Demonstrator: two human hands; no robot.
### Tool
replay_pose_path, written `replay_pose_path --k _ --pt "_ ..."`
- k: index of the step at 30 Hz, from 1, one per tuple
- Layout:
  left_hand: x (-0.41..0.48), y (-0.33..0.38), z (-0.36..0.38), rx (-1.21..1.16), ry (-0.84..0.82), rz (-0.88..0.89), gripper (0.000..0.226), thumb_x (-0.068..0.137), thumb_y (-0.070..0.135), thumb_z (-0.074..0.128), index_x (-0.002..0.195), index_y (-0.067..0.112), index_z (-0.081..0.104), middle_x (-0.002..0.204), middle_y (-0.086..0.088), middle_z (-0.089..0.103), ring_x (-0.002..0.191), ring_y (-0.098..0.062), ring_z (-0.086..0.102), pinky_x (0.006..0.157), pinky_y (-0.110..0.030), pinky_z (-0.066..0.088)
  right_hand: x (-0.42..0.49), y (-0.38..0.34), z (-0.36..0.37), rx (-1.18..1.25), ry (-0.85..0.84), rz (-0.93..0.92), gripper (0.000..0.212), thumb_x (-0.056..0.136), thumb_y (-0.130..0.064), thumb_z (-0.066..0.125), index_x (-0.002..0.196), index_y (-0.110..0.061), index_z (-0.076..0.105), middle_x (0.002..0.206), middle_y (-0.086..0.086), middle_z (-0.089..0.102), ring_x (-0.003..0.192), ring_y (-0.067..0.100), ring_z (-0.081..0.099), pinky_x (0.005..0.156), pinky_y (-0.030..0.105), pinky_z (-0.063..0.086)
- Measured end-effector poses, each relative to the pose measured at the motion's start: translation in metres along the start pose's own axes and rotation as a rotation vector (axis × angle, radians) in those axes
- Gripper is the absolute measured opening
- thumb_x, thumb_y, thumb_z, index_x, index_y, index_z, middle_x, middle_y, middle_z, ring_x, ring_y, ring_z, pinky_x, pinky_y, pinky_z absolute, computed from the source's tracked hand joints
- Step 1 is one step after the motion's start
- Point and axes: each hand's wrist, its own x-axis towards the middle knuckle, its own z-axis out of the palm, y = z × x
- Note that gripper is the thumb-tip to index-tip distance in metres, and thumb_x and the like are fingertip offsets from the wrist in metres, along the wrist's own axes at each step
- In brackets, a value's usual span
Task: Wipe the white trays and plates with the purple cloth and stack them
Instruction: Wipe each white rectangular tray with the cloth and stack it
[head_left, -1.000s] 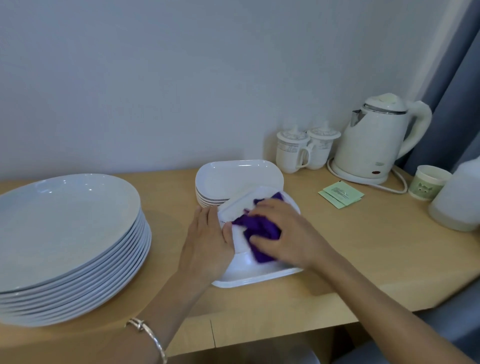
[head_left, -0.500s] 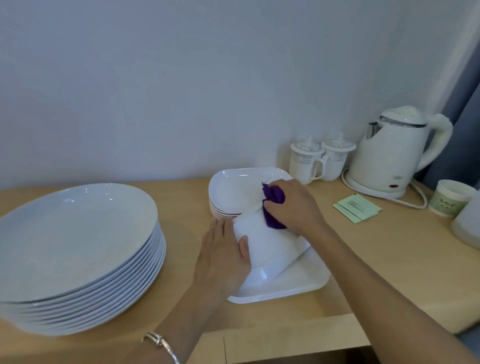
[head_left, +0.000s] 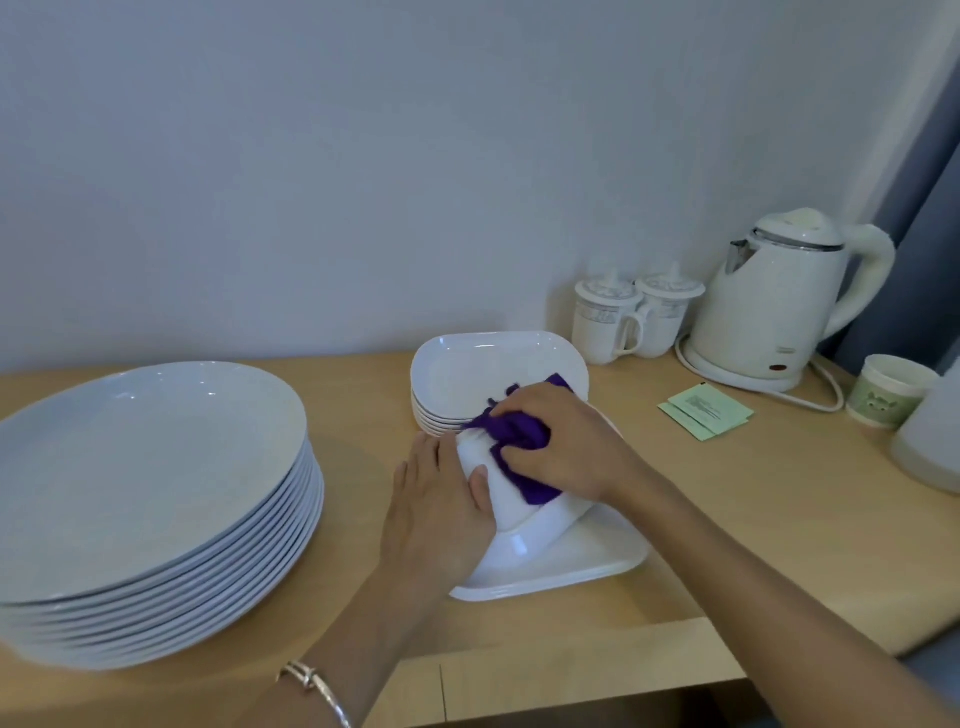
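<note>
— Where is the cloth?

— The cloth (head_left: 519, 441) is bunched under the right hand (head_left: 563, 447). The fingers are curled and close together, pressing it onto the upturned face of the tray (head_left: 511, 538).

— How does that tray sit?

— It is tilted, with its near edge resting on a flat tray (head_left: 592, 561). The left hand (head_left: 439, 514) clasps its left rim. The thumb lies on the face just left of the cloth, and the fingers lie side by side along the edge.

— What is around the hands?

— Just beyond the right fingertips is a tray stack (head_left: 483, 369), partly hidden by the cloth. Well to the left of the left fingers stand the plates (head_left: 145, 467), piled high. Out past the right knuckles lie green packets (head_left: 706, 410). Farther back are two lidded mugs (head_left: 608, 322) and a kettle (head_left: 779, 301), and a cup (head_left: 888, 389) stands at the far right. All of it is on a wooden table (head_left: 753, 530). There is a bracelet (head_left: 317, 686) on the left wrist.
</note>
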Motion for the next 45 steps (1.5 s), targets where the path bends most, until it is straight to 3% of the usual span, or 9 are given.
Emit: replay_pose_path --k 3,7,15,26,31,38,40,42,45 --pt "0.000 0.001 -0.002 0.016 0.022 0.011 0.043 0.099 0.032 0.029 0.139 0.016 0.031 0.140 -0.002 0.035 0.132 -0.021 0.030 0.107 -0.030 0.024 0.000 0.012 -0.016 0.050 0.092 0.104 0.033 0.077 -0.021 0.070 0.109 -0.030 0.065 0.100 -0.020 0.057 0.093 0.001 0.052 0.078 0.007 0.037" --pt "-0.001 0.001 -0.001 -0.003 0.032 0.003 0.040 0.099 0.031 0.030 0.135 0.016 0.035 0.134 -0.002 0.037 0.122 -0.022 0.035 0.103 -0.031 0.028 -0.021 0.028 -0.026 0.541 0.319 0.453 0.028 0.080 -0.018 0.068 0.102 -0.033 0.060 0.095 -0.008 0.066 0.085 0.008 0.063 0.074 0.023 0.049" --pt "-0.001 0.002 -0.004 0.007 0.046 -0.026 0.043 0.099 0.032 0.031 0.138 0.016 0.033 0.135 -0.002 0.039 0.120 -0.022 0.040 0.102 -0.031 0.030 -0.079 -0.001 0.005 0.024 0.065 0.149 0.068 0.078 -0.037 0.071 0.137 -0.038 0.038 0.137 -0.021 0.025 0.129 -0.003 0.021 0.105 0.014 0.021" --pt "-0.017 0.002 -0.021 -0.020 -0.016 -0.065 0.061 0.098 0.047 0.029 0.150 0.021 0.013 0.148 -0.005 0.028 0.135 -0.022 0.026 0.113 -0.036 0.023 -0.061 0.000 0.008 0.003 0.201 0.276 0.055 0.085 -0.028 0.064 0.135 -0.030 0.042 0.138 -0.007 0.033 0.131 0.013 0.030 0.100 0.019 0.030" --pt "-0.042 0.002 -0.021 0.330 -0.182 -0.005 0.080 0.087 0.060 0.014 0.151 0.015 -0.003 0.153 -0.002 0.018 0.141 -0.018 0.019 0.113 -0.038 0.015 -0.045 0.001 -0.001 -0.021 0.284 0.306 0.046 0.086 -0.026 0.061 0.130 -0.025 0.049 0.137 -0.001 0.039 0.131 0.018 0.031 0.103 0.025 0.032" --pt "-0.056 0.044 -0.032 0.722 -0.184 0.033 0.066 0.100 0.048 0.021 0.147 0.001 0.019 0.118 -0.008 0.057 0.111 -0.026 0.052 0.113 -0.057 -0.001 -0.076 -0.025 0.009 0.044 0.151 0.149 0.046 0.079 -0.029 0.065 0.124 -0.031 0.053 0.116 -0.023 0.043 0.110 -0.003 0.042 0.089 0.003 0.029" --pt "-0.059 0.050 -0.031 0.694 -0.177 0.088 0.058 0.101 0.046 0.021 0.139 0.004 0.033 0.112 -0.008 0.056 0.107 -0.027 0.051 0.112 -0.059 0.001 -0.073 -0.019 0.008 0.045 0.133 0.163 0.046 0.078 -0.028 0.065 0.122 -0.031 0.054 0.115 -0.021 0.044 0.111 0.001 0.045 0.093 0.011 0.035" --pt "-0.060 0.046 -0.029 0.571 -0.106 0.196 0.048 0.098 0.042 0.025 0.110 0.009 0.058 0.096 -0.007 0.056 0.091 -0.026 0.054 0.108 -0.061 0.022 -0.061 -0.009 0.002 0.023 0.152 0.206 0.046 0.077 -0.025 0.065 0.121 -0.030 0.055 0.117 -0.016 0.046 0.112 0.007 0.046 0.092 0.021 0.040" --pt "-0.057 0.029 -0.013 0.357 -0.079 0.409 0.038 0.081 0.044 0.038 0.070 0.025 0.068 0.076 0.004 0.051 0.070 -0.018 0.050 0.079 -0.047 0.053 -0.037 0.001 -0.008 -0.018 0.193 0.255 0.044 0.079 -0.023 0.064 0.123 -0.026 0.054 0.125 -0.008 0.047 0.113 0.012 0.045 0.088 0.021 0.037"
